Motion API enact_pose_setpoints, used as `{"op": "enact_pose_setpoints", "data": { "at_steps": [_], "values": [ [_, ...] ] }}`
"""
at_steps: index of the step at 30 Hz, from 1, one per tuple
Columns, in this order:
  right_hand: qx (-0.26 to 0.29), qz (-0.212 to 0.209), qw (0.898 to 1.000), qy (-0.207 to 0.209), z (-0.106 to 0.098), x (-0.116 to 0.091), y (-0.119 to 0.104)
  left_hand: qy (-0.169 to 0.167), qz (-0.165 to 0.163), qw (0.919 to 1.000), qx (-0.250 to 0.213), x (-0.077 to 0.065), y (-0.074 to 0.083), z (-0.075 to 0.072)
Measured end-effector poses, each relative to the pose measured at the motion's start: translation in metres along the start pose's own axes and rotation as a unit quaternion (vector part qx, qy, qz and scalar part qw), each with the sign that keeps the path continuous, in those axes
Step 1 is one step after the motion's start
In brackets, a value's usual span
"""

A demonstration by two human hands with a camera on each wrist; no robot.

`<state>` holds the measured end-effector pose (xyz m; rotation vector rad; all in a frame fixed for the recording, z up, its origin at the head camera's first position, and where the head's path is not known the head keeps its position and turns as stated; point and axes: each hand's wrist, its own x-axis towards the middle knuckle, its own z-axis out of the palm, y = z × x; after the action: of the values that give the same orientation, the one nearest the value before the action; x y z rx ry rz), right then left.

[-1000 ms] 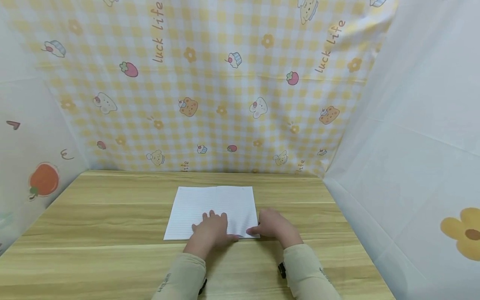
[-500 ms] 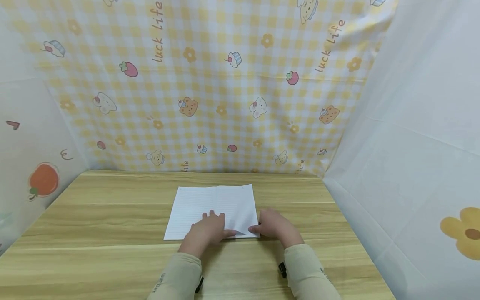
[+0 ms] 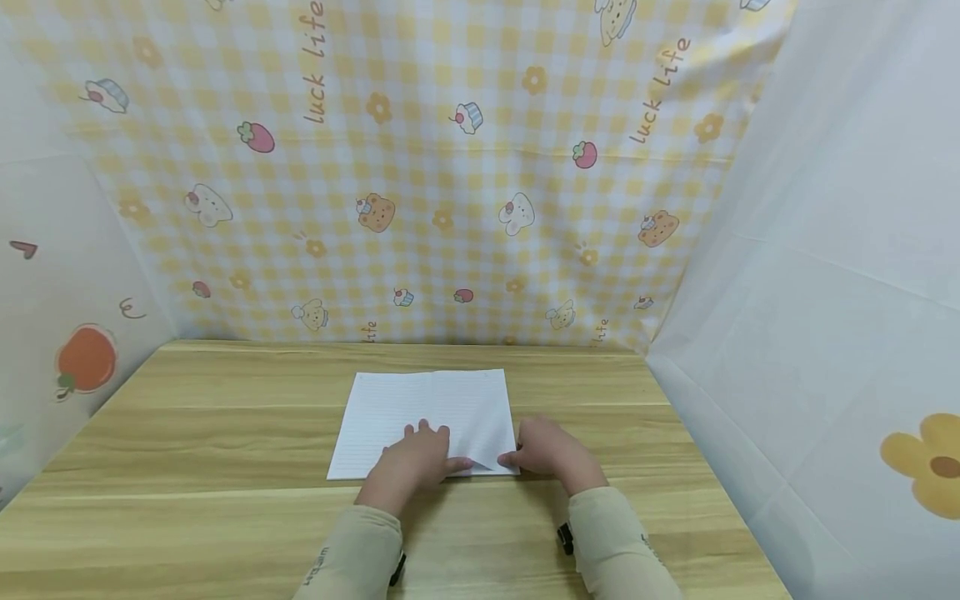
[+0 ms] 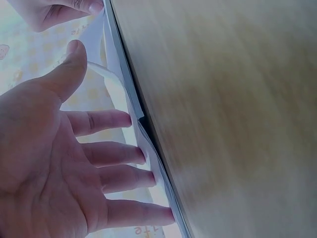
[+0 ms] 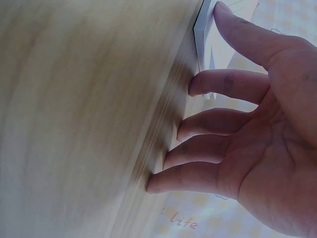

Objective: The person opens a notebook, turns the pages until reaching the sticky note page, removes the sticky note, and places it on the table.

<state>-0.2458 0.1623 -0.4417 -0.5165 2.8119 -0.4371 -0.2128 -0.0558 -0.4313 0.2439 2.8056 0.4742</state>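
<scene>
Inspector: State first where the item lies.

Clerk: The notebook lies opened out on the wooden table, ruled pages upward. Its near edge passes beneath the left hand, and its near right corner lies at the right hand.

Inspector: Condition of the left hand?

Clerk: Released. It rests over the near part of the notebook, across the middle fold. Its fingers are extended and spread, tips down at the paper. The left thumb points to the right, along the near edge.

Inspector: And the right?

Clerk: Relaxed. Most of it stands outside the notebook's right edge. The right thumb rests on the paper by the corner. The other fingers are loosely bent, tips on the tabletop, the forefinger just beside the corner.

Inspector: The paper between the two thumbs?

Clerk: The right-hand page is raised at its near edge, with a dark shadow beneath. Whether the left thumb touches that raised edge, I cannot tell.

Inspector: Surroundings?

Clerk: Beige sleeves cover both forearms; a small black object shows at each cuff. A yellow-and-white checked cloth hangs behind the table, printed with cupcakes, strawberries and bears. White sheets hang at both sides.
</scene>
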Motion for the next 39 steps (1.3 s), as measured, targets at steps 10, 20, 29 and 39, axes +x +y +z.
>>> {"op": "enact_pose_setpoints", "data": {
  "at_steps": [10,20,29,39],
  "values": [
    [0.009,0.006,1.000,-0.007,0.000,-0.003,-0.001,0.012,0.056,0.9981,0.024,0.001,-0.010,0.001],
    [0.019,-0.007,1.000,-0.012,0.002,-0.003,0.003,0.103,0.023,0.9942,-0.017,-0.003,-0.018,-0.009],
    [0.021,-0.006,1.000,-0.015,-0.002,-0.004,0.002,0.175,0.080,0.9411,0.278,-0.007,-0.009,-0.010],
    [0.026,0.004,1.000,-0.017,-0.002,-0.004,0.001,0.027,0.009,0.9944,0.101,-0.013,-0.010,-0.006]
  ]
}}
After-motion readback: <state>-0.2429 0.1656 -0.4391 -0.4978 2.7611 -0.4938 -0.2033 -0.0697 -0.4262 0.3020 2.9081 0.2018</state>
